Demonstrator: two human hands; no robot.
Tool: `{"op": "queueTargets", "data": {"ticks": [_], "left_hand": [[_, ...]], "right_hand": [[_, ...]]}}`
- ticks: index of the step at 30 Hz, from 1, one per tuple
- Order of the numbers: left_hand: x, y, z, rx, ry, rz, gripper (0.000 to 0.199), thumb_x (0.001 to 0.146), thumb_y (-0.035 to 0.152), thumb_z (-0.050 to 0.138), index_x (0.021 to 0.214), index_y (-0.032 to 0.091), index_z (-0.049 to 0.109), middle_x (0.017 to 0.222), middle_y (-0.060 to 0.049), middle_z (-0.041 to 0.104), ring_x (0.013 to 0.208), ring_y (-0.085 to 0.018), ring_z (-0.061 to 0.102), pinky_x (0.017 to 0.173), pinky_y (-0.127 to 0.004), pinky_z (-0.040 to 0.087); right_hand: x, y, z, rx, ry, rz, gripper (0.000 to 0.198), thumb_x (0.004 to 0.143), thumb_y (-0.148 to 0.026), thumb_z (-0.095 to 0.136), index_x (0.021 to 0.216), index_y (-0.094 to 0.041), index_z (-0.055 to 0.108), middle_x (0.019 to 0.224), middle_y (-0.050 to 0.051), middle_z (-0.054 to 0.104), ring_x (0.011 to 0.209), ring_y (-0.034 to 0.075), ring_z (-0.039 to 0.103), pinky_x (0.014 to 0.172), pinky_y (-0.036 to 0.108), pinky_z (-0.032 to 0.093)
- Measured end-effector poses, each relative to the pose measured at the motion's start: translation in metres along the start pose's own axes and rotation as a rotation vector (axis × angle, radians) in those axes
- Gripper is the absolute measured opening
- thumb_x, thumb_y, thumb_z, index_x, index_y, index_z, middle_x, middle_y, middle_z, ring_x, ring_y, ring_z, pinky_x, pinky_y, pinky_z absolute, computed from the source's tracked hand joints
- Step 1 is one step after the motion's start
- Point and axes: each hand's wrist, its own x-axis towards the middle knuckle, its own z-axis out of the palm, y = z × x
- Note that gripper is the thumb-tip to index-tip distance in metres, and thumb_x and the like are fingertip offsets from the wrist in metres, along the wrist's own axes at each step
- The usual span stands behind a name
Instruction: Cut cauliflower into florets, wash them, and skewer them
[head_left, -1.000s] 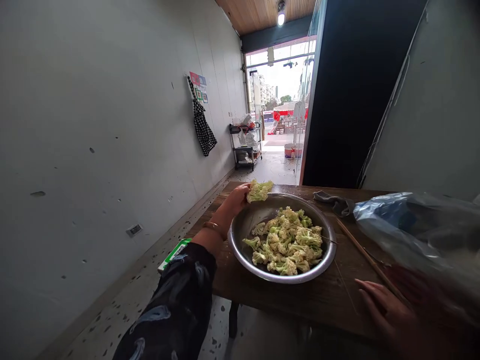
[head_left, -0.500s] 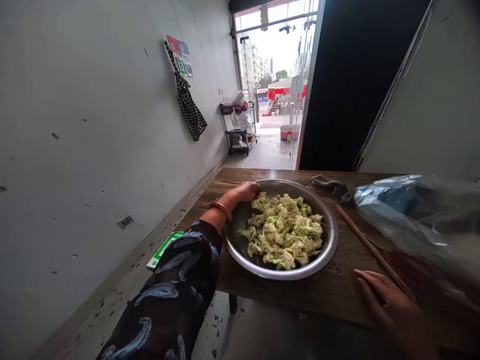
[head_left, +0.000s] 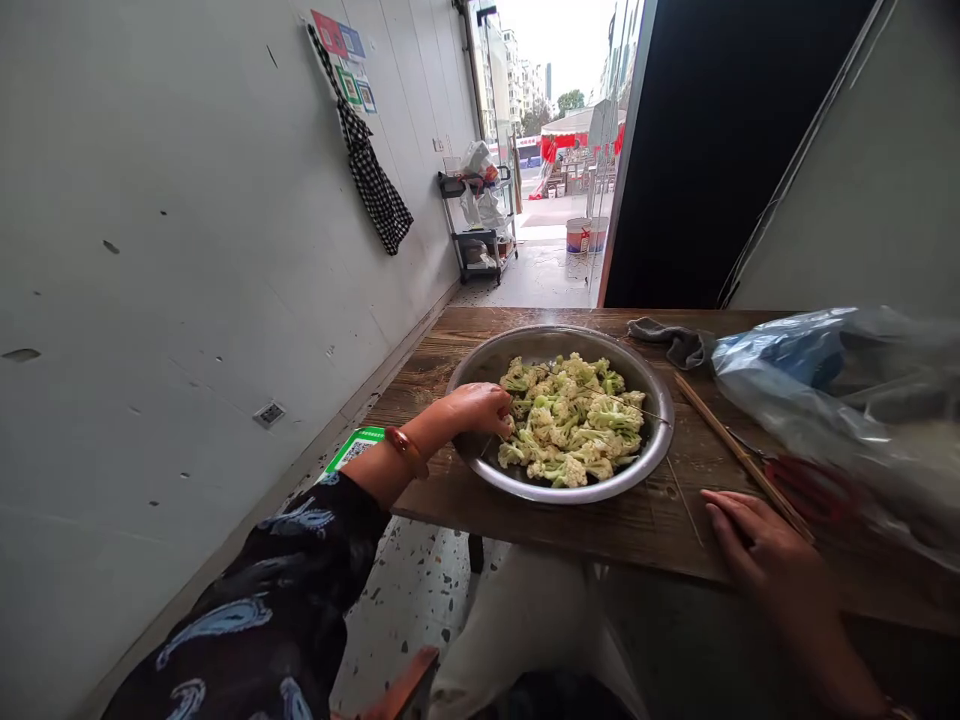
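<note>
A wide steel bowl (head_left: 559, 494) holds several pale cauliflower florets (head_left: 570, 420). My left hand (head_left: 480, 408) reaches over the bowl's left rim, its fingers curled closed on a cauliflower floret at the left of the heap. The hand itself covers most of that floret. On the table's right side lies my right hand (head_left: 765, 545), fingers stretched out and resting near the front edge. A thin skewer (head_left: 685, 500) lies between this hand and the bowl, and another thin skewer (head_left: 626, 404) rests across the florets.
A long wooden stick (head_left: 739, 450) lies right of the bowl, beside red-handled scissors (head_left: 814, 490) and a clear plastic bag (head_left: 832, 390). Behind is a grey cloth (head_left: 671, 340). A green-and-white code card (head_left: 356, 447) sits at the wooden table's (head_left: 420, 385) left edge.
My left hand has moved from the bowl's far left rim down and nearer, closing at the left florets. The view has tilted down. My right hand stays in about the same place.
</note>
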Motion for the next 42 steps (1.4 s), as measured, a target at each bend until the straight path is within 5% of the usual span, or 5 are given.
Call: {"op": "queueTargets", "data": {"ticks": [7,11,27,36,42], "left_hand": [[-0.006,0.009,0.004,0.208,0.095,-0.168,0.027,0.082,0.023,0.059,0.105,0.013,0.070,0.107,-0.019,0.068,0.099,-0.029,0.065,0.082,-0.034,0.047],[-0.008,0.017,0.005,0.195,0.124,-0.095,0.034,0.079,0.023,0.064,0.112,0.016,0.068,0.114,-0.017,0.064,0.103,-0.029,0.063,0.085,-0.035,0.047],[0.027,0.017,0.027,-0.188,0.269,-0.138,0.014,0.064,0.007,0.064,0.071,0.015,0.073,0.093,-0.014,0.071,0.098,-0.028,0.063,0.088,-0.035,0.046],[0.007,0.008,0.006,-0.818,0.596,-0.111,0.023,0.087,0.031,0.050,0.075,0.016,0.062,0.062,-0.001,0.058,0.060,-0.013,0.059,0.054,-0.023,0.044],[-0.008,0.045,0.000,-1.810,0.534,0.010,0.025,0.071,0.030,0.078,0.072,0.015,0.057,0.058,-0.001,0.062,0.054,-0.011,0.062,0.052,-0.020,0.049]], "right_hand": [[-0.001,-0.002,-0.003,-0.056,0.031,-0.038,0.048,0.099,-0.053,0.035,0.112,-0.021,0.068,0.114,0.006,0.071,0.098,0.023,0.068,0.088,0.037,0.051],[-0.001,0.001,0.001,-0.068,0.037,-0.045,0.049,0.099,-0.053,0.035,0.111,-0.020,0.069,0.113,0.006,0.071,0.097,0.023,0.069,0.087,0.037,0.052],[0.000,0.002,0.009,-0.013,0.026,0.004,0.044,0.097,-0.048,0.039,0.112,-0.020,0.070,0.116,0.008,0.071,0.103,0.024,0.068,0.094,0.040,0.051],[0.029,-0.001,-0.015,0.167,0.271,0.186,0.045,0.091,-0.052,0.048,0.109,-0.018,0.072,0.108,0.011,0.074,0.097,0.028,0.069,0.081,0.041,0.055],[0.098,-0.081,-0.044,0.121,0.225,-0.118,0.038,0.096,-0.041,0.044,0.114,-0.020,0.069,0.117,0.010,0.070,0.103,0.024,0.066,0.089,0.038,0.052]]}}
